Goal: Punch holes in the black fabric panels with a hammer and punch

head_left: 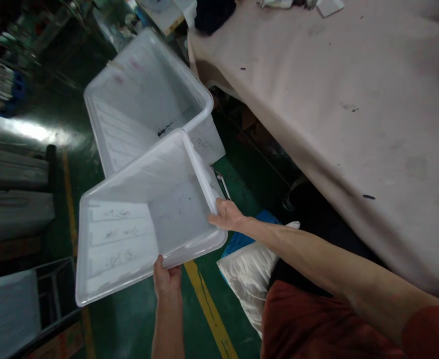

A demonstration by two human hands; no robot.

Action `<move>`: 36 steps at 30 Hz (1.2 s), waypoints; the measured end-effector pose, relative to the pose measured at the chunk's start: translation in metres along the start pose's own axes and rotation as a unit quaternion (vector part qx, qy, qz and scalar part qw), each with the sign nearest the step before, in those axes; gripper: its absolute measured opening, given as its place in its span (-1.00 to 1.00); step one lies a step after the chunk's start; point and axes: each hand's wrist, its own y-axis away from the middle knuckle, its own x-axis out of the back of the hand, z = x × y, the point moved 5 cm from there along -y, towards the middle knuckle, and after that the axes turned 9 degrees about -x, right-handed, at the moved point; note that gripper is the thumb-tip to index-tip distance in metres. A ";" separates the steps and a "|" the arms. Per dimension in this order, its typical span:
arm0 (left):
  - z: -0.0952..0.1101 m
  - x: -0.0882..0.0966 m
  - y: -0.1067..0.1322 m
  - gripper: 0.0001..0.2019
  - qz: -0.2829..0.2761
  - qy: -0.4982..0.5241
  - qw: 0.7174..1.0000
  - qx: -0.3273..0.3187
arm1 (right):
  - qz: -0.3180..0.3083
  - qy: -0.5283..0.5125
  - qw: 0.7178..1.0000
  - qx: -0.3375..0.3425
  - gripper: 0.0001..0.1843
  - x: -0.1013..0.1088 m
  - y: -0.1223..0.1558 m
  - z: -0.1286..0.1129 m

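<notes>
A white plastic tub [182, 207] is held tilted in front of me, its open top facing up toward my view. My left hand [167, 276] grips the near rim, thumb over the edge. Farther right, my right hand [227, 215] is closed around the rim near a corner, with its thumb on the inner side. Dark scribbles mark the tub's inner walls, and it holds nothing that I can make out. Behind it stands a larger white tub [140, 85], partly covered by the nearer one; black marks show inside.
A table under a pale pinkish cloth [335, 99] fills the right side. White quilted fabric [245, 276] and a blue item [241, 239] lie beside my legs. The green floor carries a yellow line [208, 309]. At the left are grey bins [15, 214] and a metal-framed cart [55, 294].
</notes>
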 end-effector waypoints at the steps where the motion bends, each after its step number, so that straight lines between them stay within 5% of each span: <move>1: -0.001 0.000 0.003 -0.64 0.019 0.012 1.000 0.014 | -0.007 -0.001 1.000 0.005 -0.49 0.002 -0.003 0.002; 7: -0.012 -0.010 0.032 -0.68 0.033 0.038 0.998 0.023 | -0.098 -0.001 0.992 0.073 -0.56 0.035 0.001 0.054; 12: -0.013 -0.013 0.041 -0.65 0.049 0.029 0.998 0.000 | -0.148 0.117 0.981 0.054 -0.46 -0.010 0.065 0.110; 16: -0.006 -0.022 0.042 -0.63 0.071 -0.001 0.997 -0.012 | -0.139 0.190 0.970 0.064 -0.35 -0.042 0.095 0.121; 22: 0.004 -0.037 0.053 -0.63 0.133 -0.033 0.991 0.004 | -0.159 0.179 0.964 0.114 -0.46 -0.024 0.124 0.150; 28: 0.004 -0.044 0.057 -0.61 0.147 -0.044 0.988 -0.007 | -0.124 0.185 0.964 0.143 -0.04 -0.023 0.121 0.157; 36: -0.004 -0.040 0.048 -0.57 0.138 -0.035 0.989 -0.029 | -0.157 0.205 0.959 0.121 -0.36 -0.033 0.156 0.180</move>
